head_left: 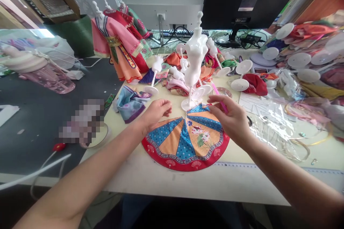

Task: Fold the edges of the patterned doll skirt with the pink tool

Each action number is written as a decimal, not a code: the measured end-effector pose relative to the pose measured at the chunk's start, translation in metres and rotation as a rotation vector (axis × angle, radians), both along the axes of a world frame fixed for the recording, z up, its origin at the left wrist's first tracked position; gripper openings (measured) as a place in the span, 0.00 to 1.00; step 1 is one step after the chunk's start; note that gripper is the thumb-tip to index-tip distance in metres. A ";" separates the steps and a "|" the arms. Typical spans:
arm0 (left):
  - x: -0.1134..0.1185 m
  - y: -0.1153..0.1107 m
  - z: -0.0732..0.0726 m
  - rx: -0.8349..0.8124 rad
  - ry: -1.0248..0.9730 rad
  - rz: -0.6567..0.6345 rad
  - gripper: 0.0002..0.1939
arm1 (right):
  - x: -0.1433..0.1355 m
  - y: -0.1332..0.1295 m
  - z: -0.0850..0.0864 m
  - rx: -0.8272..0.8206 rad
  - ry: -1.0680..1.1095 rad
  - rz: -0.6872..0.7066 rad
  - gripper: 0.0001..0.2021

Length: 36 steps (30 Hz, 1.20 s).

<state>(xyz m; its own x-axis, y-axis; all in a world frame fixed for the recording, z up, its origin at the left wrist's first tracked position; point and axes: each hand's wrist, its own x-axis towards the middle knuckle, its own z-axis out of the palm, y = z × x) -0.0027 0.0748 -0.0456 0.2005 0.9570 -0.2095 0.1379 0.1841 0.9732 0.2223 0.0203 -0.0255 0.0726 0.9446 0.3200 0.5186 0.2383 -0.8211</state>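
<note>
A fan-shaped cloth piece [174,136], with orange and blue panels, printed flowers and a red border, lies spread on the table in front of me. My left hand [159,111] hovers by its upper left edge, fingers curled together; what they hold, if anything, is hidden. Over the upper right edge is my right hand [231,116], thumb and index finger bent around a thin pink pen-like stick [215,88]. The stick passes behind the index finger and shows again in the gap above the thumb. Just beyond the cloth stands a white miniature dress form [192,59].
Dressed miniature forms [113,43] stand back left. More white stands and fabric scraps [177,86] crowd the middle. A ruler [242,166] lies front right, near clear plastic bags [271,128]. A pink bottle [51,73] is at left; monitors [249,0] rise behind.
</note>
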 end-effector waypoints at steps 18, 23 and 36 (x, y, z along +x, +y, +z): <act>-0.018 -0.037 -0.012 -0.145 -0.301 0.080 0.08 | -0.038 0.063 -0.012 0.090 -0.057 0.073 0.02; -0.019 -0.039 -0.014 -0.136 -0.282 0.059 0.09 | -0.043 0.071 -0.016 0.106 -0.048 0.055 0.07; -0.020 -0.044 -0.009 -0.225 -0.402 -0.002 0.08 | -0.060 0.084 -0.023 0.101 -0.044 0.077 0.09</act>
<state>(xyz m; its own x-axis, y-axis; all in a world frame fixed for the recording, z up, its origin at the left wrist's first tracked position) -0.0222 0.0308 -0.0548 0.3103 0.8962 -0.3171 -0.2420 0.3970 0.8853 0.1621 0.1038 -0.0486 -0.0154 0.9096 0.4151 0.5305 0.3593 -0.7677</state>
